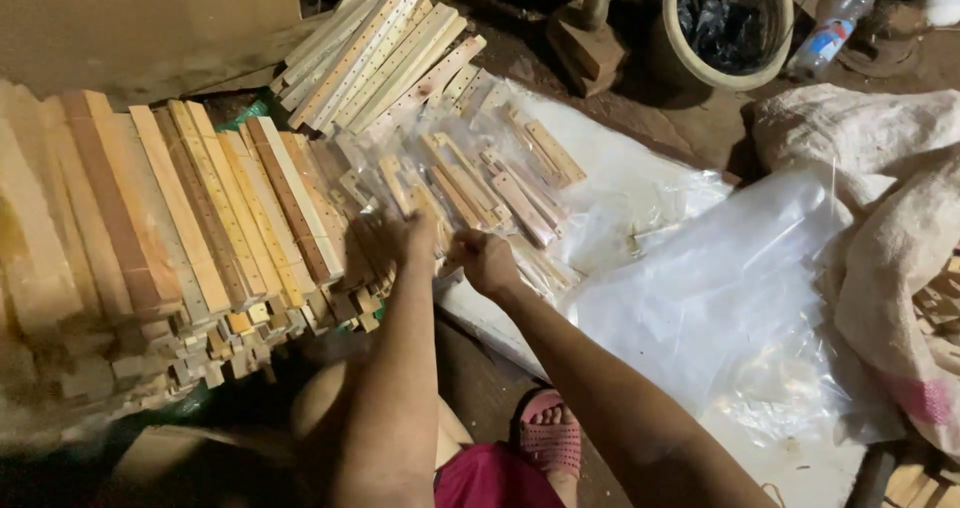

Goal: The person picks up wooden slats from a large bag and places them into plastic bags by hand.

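My left hand (412, 236) and my right hand (482, 258) meet close together over a heap of clear plastic bags (470, 183) that each hold short wooden sticks. Both hands pinch the top of one such bagged bundle (440, 218), fingers closed on the plastic. To the left lies a thick stack of long wooden slats (190, 218) with rows of small holes, their ends pointing toward me. More pale slats (385, 53) lie fanned out behind the bags.
A loose pile of empty clear plastic bags (730, 288) lies to the right, beside a cloth sack (890, 218). A round bucket (725, 23) and a plastic bottle (830, 33) stand at the back right. My foot in a pink sandal (550, 438) rests below.
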